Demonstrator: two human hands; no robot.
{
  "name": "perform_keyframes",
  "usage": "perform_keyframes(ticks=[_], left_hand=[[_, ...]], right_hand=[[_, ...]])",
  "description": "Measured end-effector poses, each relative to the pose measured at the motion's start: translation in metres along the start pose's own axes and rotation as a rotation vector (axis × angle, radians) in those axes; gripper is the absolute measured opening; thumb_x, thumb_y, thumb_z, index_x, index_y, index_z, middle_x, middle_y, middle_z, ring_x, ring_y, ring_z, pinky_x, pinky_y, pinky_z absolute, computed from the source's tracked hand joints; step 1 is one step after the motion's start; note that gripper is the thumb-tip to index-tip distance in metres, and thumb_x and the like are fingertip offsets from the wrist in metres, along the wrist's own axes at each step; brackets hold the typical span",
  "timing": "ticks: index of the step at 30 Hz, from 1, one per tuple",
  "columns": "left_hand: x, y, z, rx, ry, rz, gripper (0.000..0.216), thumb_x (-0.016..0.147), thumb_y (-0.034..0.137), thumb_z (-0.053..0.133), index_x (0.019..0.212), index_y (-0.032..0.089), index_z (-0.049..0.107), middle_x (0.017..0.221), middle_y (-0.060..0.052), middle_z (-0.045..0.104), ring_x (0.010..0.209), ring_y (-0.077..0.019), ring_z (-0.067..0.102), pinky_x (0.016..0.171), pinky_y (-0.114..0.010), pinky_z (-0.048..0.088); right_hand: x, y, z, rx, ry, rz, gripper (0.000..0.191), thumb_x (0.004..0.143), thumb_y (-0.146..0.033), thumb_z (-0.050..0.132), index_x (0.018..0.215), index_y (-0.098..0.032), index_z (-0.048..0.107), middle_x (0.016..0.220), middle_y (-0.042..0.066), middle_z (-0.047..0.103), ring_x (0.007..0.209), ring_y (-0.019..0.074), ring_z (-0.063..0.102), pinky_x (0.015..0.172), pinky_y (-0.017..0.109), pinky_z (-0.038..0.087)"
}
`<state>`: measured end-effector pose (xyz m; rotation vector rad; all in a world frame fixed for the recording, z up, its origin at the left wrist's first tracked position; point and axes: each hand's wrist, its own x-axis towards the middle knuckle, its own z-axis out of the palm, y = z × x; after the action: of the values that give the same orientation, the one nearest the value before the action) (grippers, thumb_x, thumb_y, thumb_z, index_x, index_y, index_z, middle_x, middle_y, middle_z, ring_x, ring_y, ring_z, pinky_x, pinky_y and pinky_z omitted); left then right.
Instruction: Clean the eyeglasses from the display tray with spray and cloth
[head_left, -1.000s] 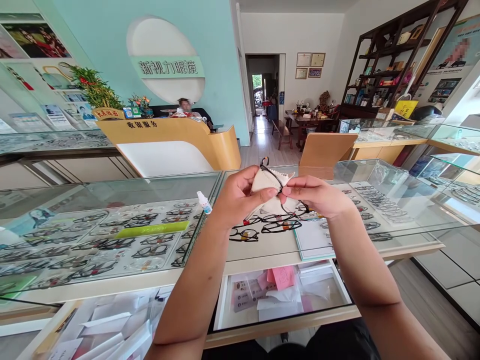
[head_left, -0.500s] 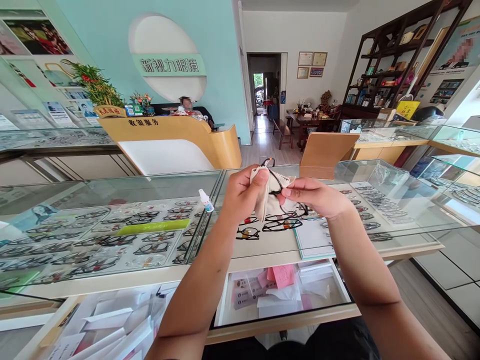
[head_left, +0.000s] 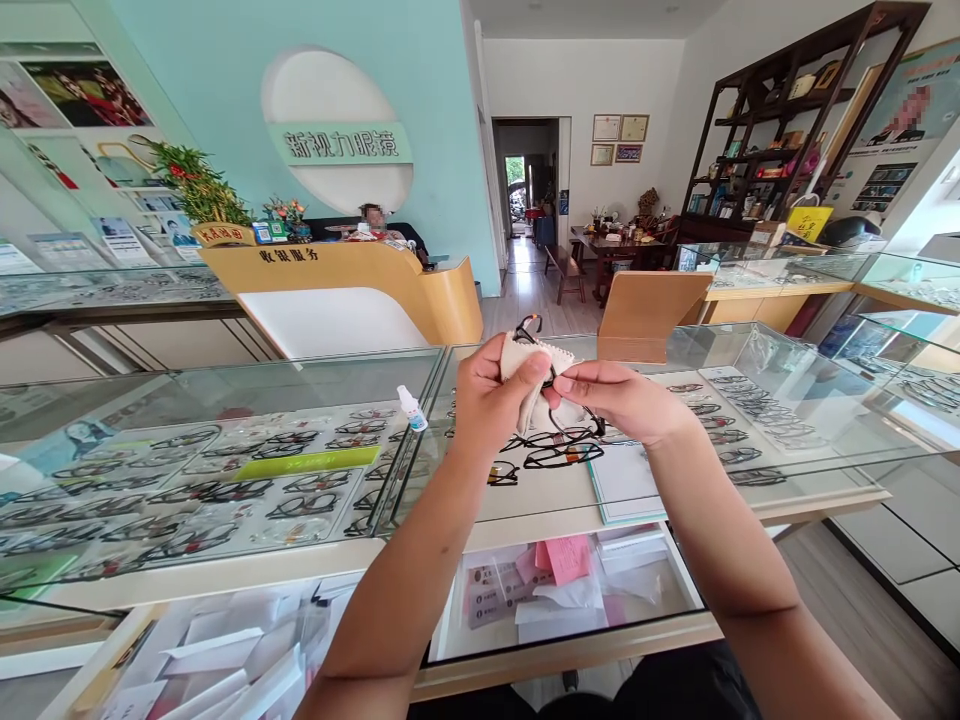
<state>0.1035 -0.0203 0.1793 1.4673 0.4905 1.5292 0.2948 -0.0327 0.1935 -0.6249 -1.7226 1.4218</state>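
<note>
Left hand: left hand (head_left: 491, 395) is raised above the glass counter, fingers curled and thumb pressed onto a beige cleaning cloth (head_left: 525, 385), pinching the cloth around part of a pair of glasses.
Right hand: right hand (head_left: 619, 400) sits just beside the left one, fingertips nearly touching it, thumb and forefinger closed on the thin black frame of the glasses (head_left: 559, 395).
Glasses: held between both hands, partly wrapped in the cloth; one temple tip (head_left: 529, 325) sticks up above the cloth, and a dark frame part hangs down below the right fingers.
Cloth: bunched in the left grip, its pinked upper edge showing between the two thumbs.
Head view, counter: glass display counter (head_left: 787, 455) runs under the hands, with rows of spectacle frames (head_left: 255, 480) laid out under the pane on the left and more on the right.
On the glass: small white dropper bottle (head_left: 411, 408) with a blue label stands tilted, left of the left hand and apart from it; a white pad (head_left: 626, 480) lies below the right wrist.
Drawers: open drawer (head_left: 562, 585) below the counter holds papers and a pink slip.
Background: yellow reception desk (head_left: 352, 285) against a turquoise wall, a person seated behind it; dark shelving (head_left: 780, 130) on the right.
</note>
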Motion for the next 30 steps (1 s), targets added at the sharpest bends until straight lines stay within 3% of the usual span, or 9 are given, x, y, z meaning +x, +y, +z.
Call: perform_keyframes(ticks=[6,12,15,19,26,30], left_hand=[[0.002,0.002,0.002,0.015,0.103,-0.084,0.057,0.089,0.075,0.078,0.079,0.019,0.067,0.055,0.000,0.066,0.043,-0.0149,0.063,0.037,-0.023,0.044],[0.014,0.007,-0.007,-0.087,0.212,-0.126,0.060,0.074,0.075,0.090,0.096,0.021,0.077,0.081,-0.005,0.080,0.088,-0.0258,0.083,0.067,-0.031,0.065],[0.019,0.007,-0.016,-0.100,0.338,-0.106,0.057,0.074,0.072,0.092,0.100,0.023,0.078,0.091,-0.006,0.083,0.101,-0.0258,0.083,0.076,-0.031,0.067],[0.022,0.006,-0.028,-0.070,0.426,-0.083,0.055,0.073,0.069,0.093,0.097,0.022,0.077,0.093,-0.006,0.084,0.099,-0.0237,0.084,0.080,-0.030,0.068],[0.019,0.011,-0.031,0.020,0.407,-0.109,0.055,0.074,0.071,0.091,0.094,0.022,0.078,0.092,-0.007,0.084,0.096,-0.0248,0.083,0.080,-0.032,0.068],[0.009,0.011,-0.019,0.105,0.216,-0.206,0.059,0.076,0.078,0.087,0.094,0.022,0.081,0.089,-0.007,0.083,0.095,-0.0264,0.081,0.079,-0.034,0.066]], right_hand=[[-0.001,-0.001,-0.001,-0.061,0.036,0.006,0.033,0.098,-0.054,0.078,0.092,-0.022,0.083,0.095,0.002,0.073,0.089,0.0176,0.058,0.083,0.032,0.042],[0.002,-0.006,-0.005,0.018,0.174,-0.079,0.036,0.094,-0.060,0.080,0.087,-0.025,0.083,0.094,0.002,0.069,0.086,0.0180,0.056,0.079,0.032,0.045],[0.003,-0.009,-0.009,0.059,0.264,-0.114,0.037,0.089,-0.061,0.083,0.082,-0.025,0.083,0.103,0.005,0.071,0.097,0.0202,0.059,0.086,0.033,0.050],[0.003,-0.008,-0.016,0.082,0.299,-0.117,0.035,0.090,-0.059,0.084,0.080,-0.026,0.083,0.119,0.008,0.077,0.122,0.0248,0.064,0.096,0.034,0.053],[0.001,-0.005,-0.017,0.067,0.332,-0.172,0.030,0.093,-0.059,0.081,0.089,-0.030,0.087,0.113,0.004,0.080,0.114,0.0230,0.066,0.097,0.036,0.052],[0.006,-0.002,-0.009,0.093,0.361,-0.220,0.031,0.092,-0.062,0.083,0.093,-0.032,0.089,0.110,0.004,0.081,0.117,0.0240,0.066,0.105,0.039,0.051]])
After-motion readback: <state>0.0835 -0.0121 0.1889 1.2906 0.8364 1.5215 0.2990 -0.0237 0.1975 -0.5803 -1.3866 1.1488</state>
